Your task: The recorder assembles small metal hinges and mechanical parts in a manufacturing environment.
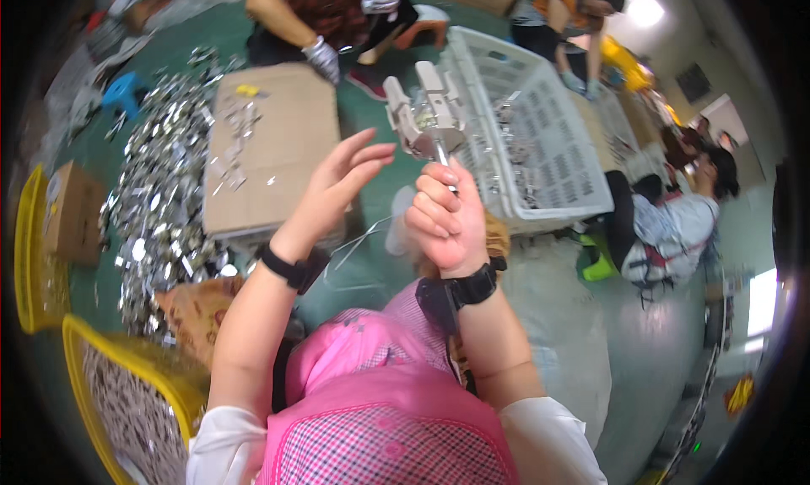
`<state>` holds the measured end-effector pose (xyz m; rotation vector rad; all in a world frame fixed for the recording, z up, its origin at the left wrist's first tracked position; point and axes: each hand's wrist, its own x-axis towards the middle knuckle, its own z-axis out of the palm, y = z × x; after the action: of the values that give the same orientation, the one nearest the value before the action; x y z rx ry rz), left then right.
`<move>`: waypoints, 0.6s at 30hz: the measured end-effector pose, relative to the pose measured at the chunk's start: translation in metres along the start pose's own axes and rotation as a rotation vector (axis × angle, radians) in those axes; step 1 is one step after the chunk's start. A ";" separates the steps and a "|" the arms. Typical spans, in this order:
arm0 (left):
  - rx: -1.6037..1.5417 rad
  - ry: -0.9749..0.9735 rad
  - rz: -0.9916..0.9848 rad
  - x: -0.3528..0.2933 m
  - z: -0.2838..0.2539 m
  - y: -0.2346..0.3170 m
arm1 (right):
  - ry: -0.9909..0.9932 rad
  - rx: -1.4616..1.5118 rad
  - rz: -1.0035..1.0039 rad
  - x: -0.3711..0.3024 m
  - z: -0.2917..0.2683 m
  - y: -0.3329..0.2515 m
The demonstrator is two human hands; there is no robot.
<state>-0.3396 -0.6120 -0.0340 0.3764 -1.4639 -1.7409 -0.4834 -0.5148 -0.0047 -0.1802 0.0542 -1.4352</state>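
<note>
My right hand (pixel 447 219) is closed around the metal rod of a beige pronged bracket (pixel 429 122). The bracket is held up, its several prongs pointing away from me, with the rod running down into my fist. Some small light bits show between the prongs, too blurred to name. My left hand (pixel 346 175) hovers to the left of the bracket, fingers stretched out and apart, touching nothing. A cardboard box (pixel 287 148) stands beyond my left hand, with small shiny metal pieces (pixel 236 139) scattered on its top.
A white plastic crate (pixel 548 211) with metal pieces inside stands to the right. Left of the cardboard lies a big heap of shiny metal parts (pixel 160 207). A yellow basket (pixel 89 337) of small parts is at lower left. Several co-workers sit around, one gloved (pixel 322 59).
</note>
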 end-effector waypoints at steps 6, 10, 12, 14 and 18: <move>-0.057 -0.001 0.006 0.011 0.038 -0.031 | -0.001 0.069 -0.099 -0.030 0.002 -0.012; 0.265 0.076 0.111 0.021 0.065 -0.023 | 0.026 0.055 -0.132 -0.045 0.006 -0.010; 0.352 0.086 0.143 0.023 0.074 -0.018 | 0.041 0.034 -0.144 -0.050 0.005 -0.009; 0.437 0.087 0.210 0.025 0.075 -0.022 | 0.047 -0.058 -0.159 -0.054 0.003 -0.007; 0.538 0.100 0.373 0.030 0.077 -0.024 | 0.048 0.008 -0.166 -0.060 0.014 0.002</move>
<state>-0.4198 -0.5818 -0.0267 0.4255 -1.7865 -1.0102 -0.4874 -0.4536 0.0047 -0.1468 0.0741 -1.6056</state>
